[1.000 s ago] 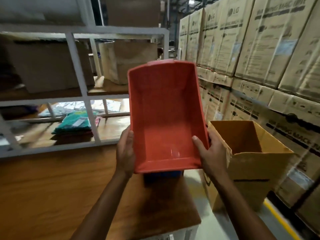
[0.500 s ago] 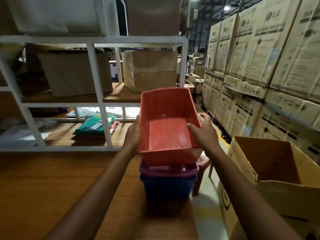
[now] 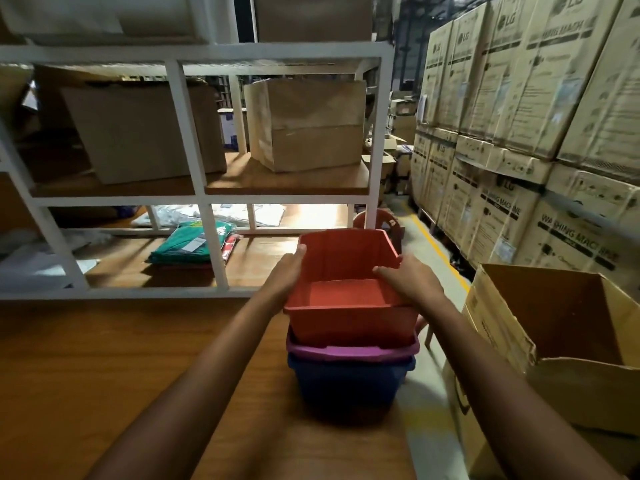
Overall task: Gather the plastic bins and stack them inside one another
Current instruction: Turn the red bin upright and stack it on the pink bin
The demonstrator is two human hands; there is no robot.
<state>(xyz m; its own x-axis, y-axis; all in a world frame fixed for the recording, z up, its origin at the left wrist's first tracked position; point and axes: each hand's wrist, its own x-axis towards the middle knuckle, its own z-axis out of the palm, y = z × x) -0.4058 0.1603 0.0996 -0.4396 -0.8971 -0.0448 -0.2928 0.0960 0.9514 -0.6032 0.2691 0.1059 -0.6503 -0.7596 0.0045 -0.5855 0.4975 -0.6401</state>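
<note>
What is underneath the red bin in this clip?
The red bin, held by both hands, sits in a purple bin, itself nested in a blue bin on the wooden table. Their interiors are covered.

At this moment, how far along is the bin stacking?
Done: the purple bin already sits nested in the blue bin on the wooden table. In hand: the left hand and right hand grip the red bin by its side walls, its base entering the purple one. Left: seating it fully and letting go. No other loose bins are visible.
</note>
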